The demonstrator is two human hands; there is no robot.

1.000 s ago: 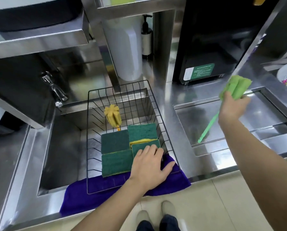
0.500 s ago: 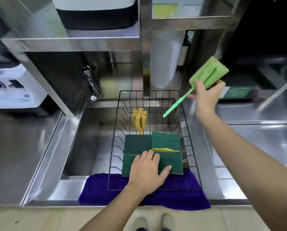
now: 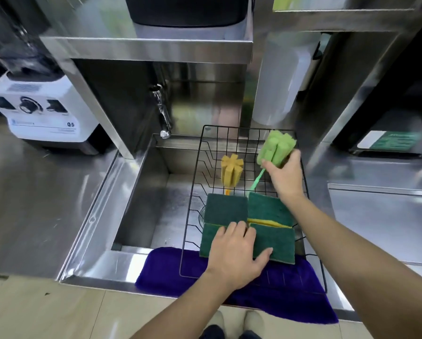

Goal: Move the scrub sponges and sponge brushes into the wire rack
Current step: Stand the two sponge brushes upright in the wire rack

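- Your right hand (image 3: 284,176) is closed around the green sponge brush (image 3: 276,148), just below its foam head. The head points up over the far right corner of the wire rack (image 3: 241,133), and the thin green handle goes down into the rack.
- Your left hand (image 3: 234,255) lies flat with spread fingers on the scrub sponges (image 3: 226,209) at the near side of the rack; it holds nothing.
- The sponges, four as far as you can count, lie green side up in the near half of the rack, touching each other, with a yellow edge visible between the two right ones.
- The yellow sponge brush (image 3: 231,171) stands in the far part of the rack, beside the green one.
- The rack sits over the sink (image 3: 141,192), with its near edge on the purple cloth (image 3: 290,297).
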